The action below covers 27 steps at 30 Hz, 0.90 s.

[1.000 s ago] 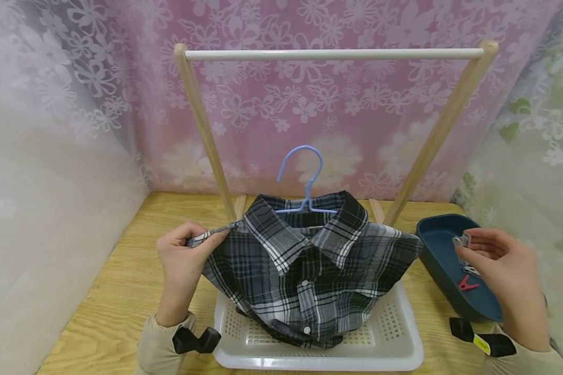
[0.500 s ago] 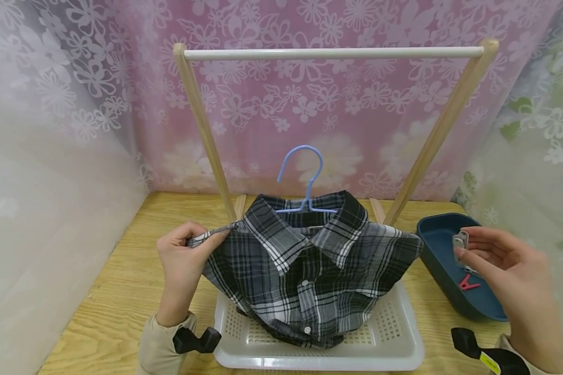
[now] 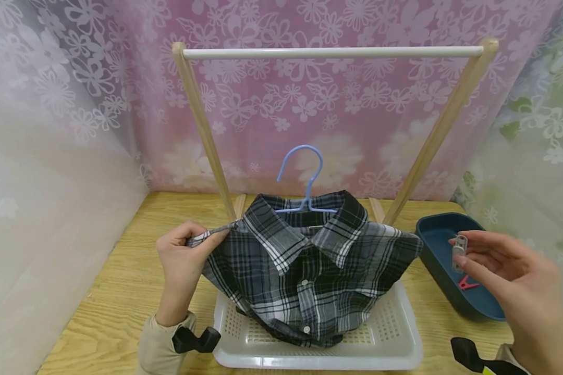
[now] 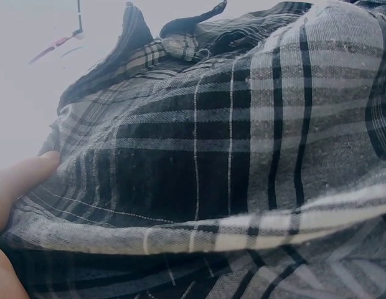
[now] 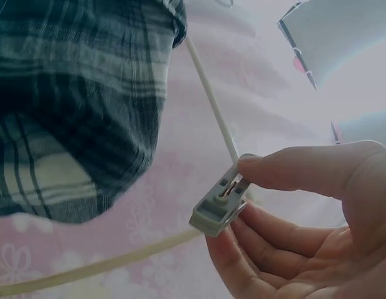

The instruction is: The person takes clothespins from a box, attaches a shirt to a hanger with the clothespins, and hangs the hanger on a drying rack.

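Note:
A dark plaid shirt [image 3: 319,281] with a collar and white buttons is on a light blue hanger [image 3: 308,190], whose hook sticks up through the neck. My left hand [image 3: 183,265] pinches the shirt's left shoulder between thumb and fingers; the left wrist view shows the thumb [image 4: 31,174] on the plaid cloth. At the right, my right hand [image 3: 516,276] holds a grey clothespin [image 5: 223,198] between thumb and fingertips, above a dark blue tray [image 3: 433,250]. Inside that tray lies a red clothespin [image 3: 468,283].
Beneath the shirt stands a white perforated basket [image 3: 319,363] on the wooden table [image 3: 108,297]. A rack with a white rail [image 3: 333,53] and wooden posts [image 3: 431,140] rises behind it. Flowered curtains [image 3: 281,104] surround the table.
My right hand has shifted slightly right and turned the grey clothespin more upright between its fingers. The left hand and the shirt stay as they were.

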Tool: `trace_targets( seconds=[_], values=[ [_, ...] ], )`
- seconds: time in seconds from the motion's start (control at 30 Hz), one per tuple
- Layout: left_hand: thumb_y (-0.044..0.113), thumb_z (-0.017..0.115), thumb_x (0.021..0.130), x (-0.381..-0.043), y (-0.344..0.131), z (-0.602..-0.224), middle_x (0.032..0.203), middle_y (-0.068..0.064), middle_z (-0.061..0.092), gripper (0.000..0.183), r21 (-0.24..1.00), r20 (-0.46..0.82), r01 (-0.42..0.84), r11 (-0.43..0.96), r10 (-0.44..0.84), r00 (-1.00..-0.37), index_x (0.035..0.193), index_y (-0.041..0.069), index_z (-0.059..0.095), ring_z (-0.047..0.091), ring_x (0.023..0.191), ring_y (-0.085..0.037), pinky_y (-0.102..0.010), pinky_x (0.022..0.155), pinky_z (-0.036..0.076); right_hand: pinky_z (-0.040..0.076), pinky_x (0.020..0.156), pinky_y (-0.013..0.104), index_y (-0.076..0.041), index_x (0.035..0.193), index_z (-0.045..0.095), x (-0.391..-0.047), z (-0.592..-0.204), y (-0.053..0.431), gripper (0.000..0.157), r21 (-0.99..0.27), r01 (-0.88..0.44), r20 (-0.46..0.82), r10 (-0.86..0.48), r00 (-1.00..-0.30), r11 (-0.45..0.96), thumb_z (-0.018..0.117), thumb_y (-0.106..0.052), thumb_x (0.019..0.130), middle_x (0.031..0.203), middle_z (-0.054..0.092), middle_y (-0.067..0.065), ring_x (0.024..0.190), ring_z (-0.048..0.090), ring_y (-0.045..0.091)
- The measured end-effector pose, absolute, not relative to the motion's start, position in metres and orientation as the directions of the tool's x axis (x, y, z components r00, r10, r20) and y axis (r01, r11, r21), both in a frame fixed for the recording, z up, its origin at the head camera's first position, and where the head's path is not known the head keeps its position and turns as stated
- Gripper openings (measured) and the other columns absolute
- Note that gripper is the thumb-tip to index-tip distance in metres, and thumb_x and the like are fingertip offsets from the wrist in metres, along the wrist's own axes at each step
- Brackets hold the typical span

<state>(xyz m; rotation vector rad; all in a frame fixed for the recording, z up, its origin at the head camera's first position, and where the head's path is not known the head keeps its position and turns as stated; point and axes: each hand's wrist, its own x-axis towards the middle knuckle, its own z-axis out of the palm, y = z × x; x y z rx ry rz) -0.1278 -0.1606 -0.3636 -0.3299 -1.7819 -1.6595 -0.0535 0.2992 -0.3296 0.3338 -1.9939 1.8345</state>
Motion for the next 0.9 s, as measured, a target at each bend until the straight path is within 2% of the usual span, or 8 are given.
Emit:
trace_targets(
  seconds=[0.17, 0.27, 0.53, 0.9],
  values=[
    [-0.009, 0.083, 0.071, -0.128, -0.161, -0.364, 0.057, -0.003, 0.049, 0.028, 0.785, 0.619, 0.599, 0.158, -0.253, -0.744, 0.06, 0.004, 0.061, 0.037, 0.049, -0.009, -0.022, 0.047, 0.03, 0.053, 0.065, 0.021, 0.019, 0.124, 0.054, -0.046, -0.325, 0.29, 0.046, -0.89, -0.425, 0.444, 0.103, -0.89, 0.167, 0.06, 0.029, 0.08, 0.111, 0.069, 0.011, 0.089, 0.066, 0.016],
    [-0.01, 0.083, 0.071, -0.128, -0.161, -0.364, 0.057, -0.003, 0.048, 0.028, 0.784, 0.62, 0.6, 0.159, -0.253, -0.743, 0.06, 0.004, 0.061, 0.037, 0.049, -0.009, -0.022, 0.047, 0.03, 0.051, 0.061, 0.021, 0.019, 0.123, 0.054, -0.045, -0.325, 0.287, 0.046, -0.886, -0.439, 0.454, 0.088, -0.887, 0.15, 0.06, 0.03, 0.079, 0.11, 0.069, 0.011, 0.088, 0.066, 0.017],
    [-0.009, 0.083, 0.071, -0.129, -0.161, -0.363, 0.057, -0.003, 0.05, 0.028, 0.786, 0.617, 0.598, 0.157, -0.252, -0.745, 0.061, 0.004, 0.061, 0.037, 0.049, -0.008, -0.022, 0.047, 0.031, 0.054, 0.078, 0.025, 0.023, 0.124, 0.051, -0.042, -0.329, 0.281, 0.051, -0.874, -0.486, 0.486, 0.011, -0.874, 0.002, 0.052, 0.038, 0.076, 0.118, 0.066, 0.017, 0.097, 0.067, 0.021],
    [-0.008, 0.083, 0.072, -0.128, -0.162, -0.362, 0.055, -0.003, 0.047, 0.03, 0.784, 0.62, 0.599, 0.163, -0.258, -0.741, 0.059, 0.004, 0.059, 0.035, 0.048, -0.009, -0.022, 0.047, 0.029, 0.055, 0.076, 0.027, 0.024, 0.125, 0.049, -0.039, -0.327, 0.267, 0.051, -0.871, -0.49, 0.491, -0.048, -0.87, -0.037, 0.051, 0.038, 0.076, 0.119, 0.065, 0.017, 0.099, 0.067, 0.022]
  ],
)
